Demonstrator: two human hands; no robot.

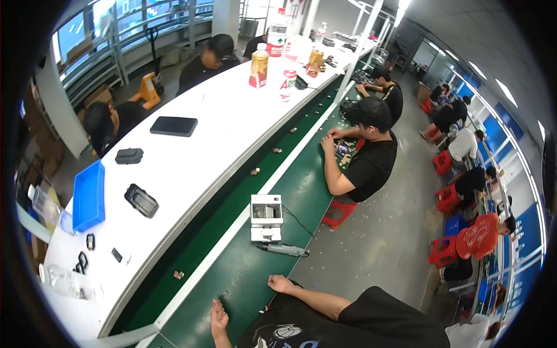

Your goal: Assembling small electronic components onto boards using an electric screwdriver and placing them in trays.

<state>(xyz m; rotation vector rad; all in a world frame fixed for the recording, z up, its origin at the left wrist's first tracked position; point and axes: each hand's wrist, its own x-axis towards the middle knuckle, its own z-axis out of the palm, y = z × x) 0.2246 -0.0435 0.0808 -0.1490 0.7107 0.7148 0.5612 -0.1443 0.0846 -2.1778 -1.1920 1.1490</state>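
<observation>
While both hands rest empty, grey electric screwdriver [282, 249] lies flat nearby.

Factory hall with a long curved work line.

A white shelf [191, 156] runs above a dark green conveyor belt [232, 203] and a green bench [261, 272], all bending away toward the far end. Large windows [116, 29] with railings fill the far left wall. Bright ceiling strip lights [507, 93] run along the right. Red stools [447, 197] stand on the grey concrete floor [383, 238].
</observation>
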